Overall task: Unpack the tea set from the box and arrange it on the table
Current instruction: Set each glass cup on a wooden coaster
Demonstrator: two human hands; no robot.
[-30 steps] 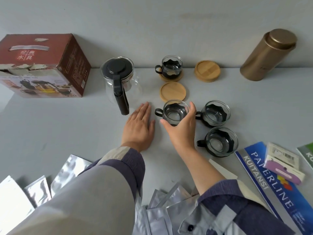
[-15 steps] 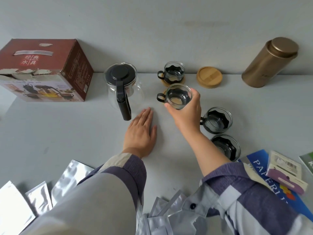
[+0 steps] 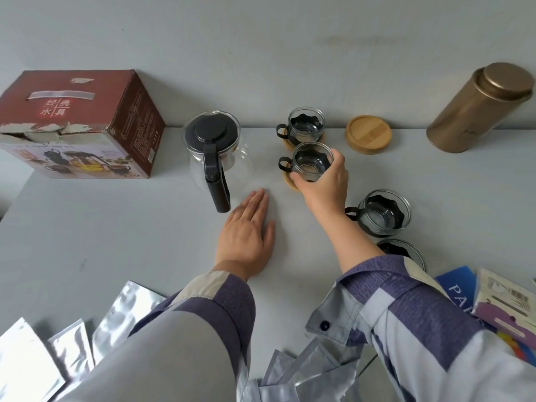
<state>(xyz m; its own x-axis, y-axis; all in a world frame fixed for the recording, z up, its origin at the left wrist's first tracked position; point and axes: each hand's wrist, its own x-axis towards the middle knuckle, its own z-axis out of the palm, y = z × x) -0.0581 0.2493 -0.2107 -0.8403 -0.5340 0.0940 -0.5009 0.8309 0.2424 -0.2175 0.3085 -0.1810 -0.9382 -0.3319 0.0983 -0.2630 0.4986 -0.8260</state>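
Note:
My right hand point(image 3: 324, 184) grips a glass teacup point(image 3: 310, 162) with a black holder, over a wooden coaster point(image 3: 290, 182) that peeks out beneath it. Behind it another cup point(image 3: 306, 126) stands on its own coaster. A third coaster point(image 3: 368, 134) lies bare to the right. Two more cups point(image 3: 383, 213) point(image 3: 401, 250) stand nearer, to the right of my forearm, the closer one partly hidden by my sleeve. A glass teapot point(image 3: 214, 152) with a black lid and handle stands left of the cups. My left hand point(image 3: 248, 236) rests flat on the table point(image 3: 116, 233). The red box point(image 3: 78, 123) sits at the far left.
A gold tin canister point(image 3: 478, 107) leans at the back right against the wall. Silver foil pouches point(image 3: 58, 352) lie at the near left and near centre. A blue booklet point(image 3: 461, 288) and a small packaged item point(image 3: 504, 303) lie at the near right.
My right hand lifted the cup from beside the other two and carried it away from me to the wooden coaster. My left hand stayed flat on the table.

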